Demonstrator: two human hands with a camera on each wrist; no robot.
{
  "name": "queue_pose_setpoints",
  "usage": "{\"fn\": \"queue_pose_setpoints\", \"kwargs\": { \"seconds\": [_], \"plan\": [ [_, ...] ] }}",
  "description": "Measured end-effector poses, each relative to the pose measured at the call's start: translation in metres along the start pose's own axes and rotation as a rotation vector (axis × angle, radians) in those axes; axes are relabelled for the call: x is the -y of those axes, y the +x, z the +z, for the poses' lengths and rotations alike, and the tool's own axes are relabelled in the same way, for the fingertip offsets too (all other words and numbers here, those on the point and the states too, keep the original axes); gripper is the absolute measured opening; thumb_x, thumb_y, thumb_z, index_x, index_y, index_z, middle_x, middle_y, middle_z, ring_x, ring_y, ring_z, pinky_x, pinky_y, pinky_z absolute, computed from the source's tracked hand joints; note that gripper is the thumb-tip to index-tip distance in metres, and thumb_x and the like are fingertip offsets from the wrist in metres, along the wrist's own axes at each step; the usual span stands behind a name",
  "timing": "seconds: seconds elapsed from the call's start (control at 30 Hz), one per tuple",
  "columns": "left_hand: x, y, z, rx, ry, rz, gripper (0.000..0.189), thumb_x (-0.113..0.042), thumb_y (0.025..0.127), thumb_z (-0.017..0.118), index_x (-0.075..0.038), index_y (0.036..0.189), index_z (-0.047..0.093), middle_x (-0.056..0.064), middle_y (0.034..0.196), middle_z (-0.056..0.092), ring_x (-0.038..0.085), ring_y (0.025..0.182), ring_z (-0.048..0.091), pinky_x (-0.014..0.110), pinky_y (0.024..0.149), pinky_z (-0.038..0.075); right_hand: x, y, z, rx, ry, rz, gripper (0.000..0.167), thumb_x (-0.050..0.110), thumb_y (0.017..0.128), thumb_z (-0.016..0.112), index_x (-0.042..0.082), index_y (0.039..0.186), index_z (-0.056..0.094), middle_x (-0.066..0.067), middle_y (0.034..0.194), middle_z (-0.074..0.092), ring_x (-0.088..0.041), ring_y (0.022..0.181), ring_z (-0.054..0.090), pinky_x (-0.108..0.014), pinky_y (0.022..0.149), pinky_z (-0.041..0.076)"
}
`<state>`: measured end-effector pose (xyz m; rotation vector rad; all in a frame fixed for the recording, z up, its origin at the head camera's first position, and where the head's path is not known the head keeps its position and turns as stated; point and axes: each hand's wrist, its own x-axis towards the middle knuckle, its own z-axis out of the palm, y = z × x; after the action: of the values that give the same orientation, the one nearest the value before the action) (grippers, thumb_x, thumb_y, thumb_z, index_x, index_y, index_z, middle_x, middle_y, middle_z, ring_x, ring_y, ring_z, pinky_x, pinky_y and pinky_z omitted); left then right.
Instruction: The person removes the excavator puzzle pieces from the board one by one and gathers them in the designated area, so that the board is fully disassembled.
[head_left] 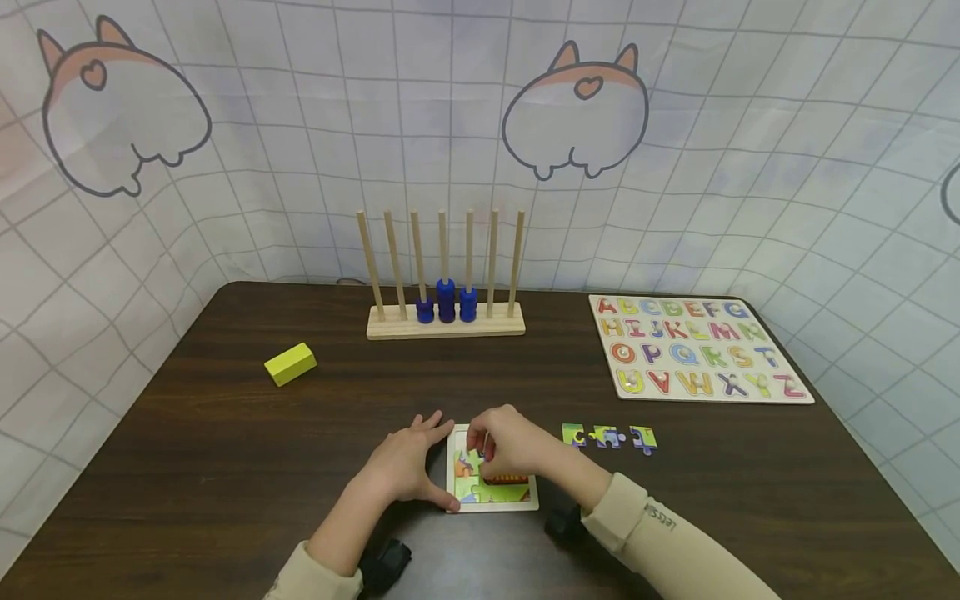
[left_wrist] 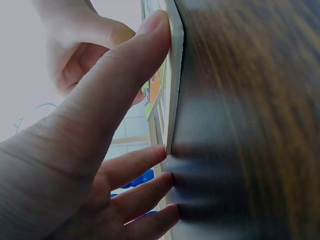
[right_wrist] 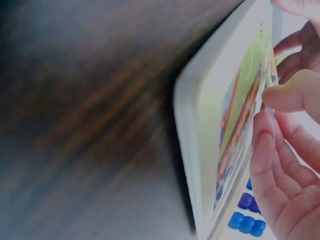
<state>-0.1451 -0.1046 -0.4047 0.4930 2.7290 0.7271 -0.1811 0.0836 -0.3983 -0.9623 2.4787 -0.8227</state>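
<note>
A small jigsaw puzzle board (head_left: 493, 507) with a pale frame lies at the table's front middle, its picture partly filled with green and orange pieces. My left hand (head_left: 401, 462) spreads along its left side; the thumb rests on the near left corner and a fingertip is at the far left corner. Over the board, my right hand (head_left: 513, 442) pinches a puzzle piece (left_wrist: 155, 95) between thumb and fingers. That piece stands tilted above the board in the left wrist view, largely covered by the fingers. Three loose puzzle pieces (head_left: 606, 437) lie in a row to the right.
Behind the board stands a wooden peg rack (head_left: 446, 330) with blue beads on its middle pegs. An alphabet board (head_left: 693, 348) lies at the back right, a yellow block (head_left: 291, 364) at the left. A patterned cloth (head_left: 450, 150) hangs behind the dark table (head_left: 225, 467).
</note>
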Motion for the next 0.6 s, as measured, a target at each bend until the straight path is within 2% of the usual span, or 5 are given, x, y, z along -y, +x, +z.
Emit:
{"fn": "queue_pose_setpoints", "kwargs": {
  "seconds": [0.4, 0.6],
  "plan": [
    [-0.0002, -0.0006, -0.0010, 0.003, 0.009, 0.003, 0.101, -0.046, 0.052, 0.086, -0.009, 0.136, 0.045, 0.014, 0.144, 0.033, 0.039, 0.131, 0.027, 0.064, 0.096, 0.026, -0.0017, -0.0004, 0.0003, -0.007, 0.024, 0.004, 0.019, 0.001, 0.066, 0.075, 0.006, 0.079, 0.063, 0.000, 0.069, 0.057, -0.007, 0.058, 0.053, -0.019, 0.052, 0.047],
    [-0.0017, -0.0021, -0.0013, -0.015, 0.009, 0.012, 0.098, -0.045, 0.054, 0.085, -0.008, 0.135, 0.046, 0.015, 0.143, 0.034, 0.040, 0.130, 0.028, 0.064, 0.095, 0.026, -0.0024, -0.0001, 0.0004, -0.011, 0.021, -0.008, 0.018, 0.001, 0.066, 0.075, 0.006, 0.078, 0.063, -0.001, 0.068, 0.058, -0.007, 0.057, 0.053, -0.019, 0.052, 0.047]
  ]
}}
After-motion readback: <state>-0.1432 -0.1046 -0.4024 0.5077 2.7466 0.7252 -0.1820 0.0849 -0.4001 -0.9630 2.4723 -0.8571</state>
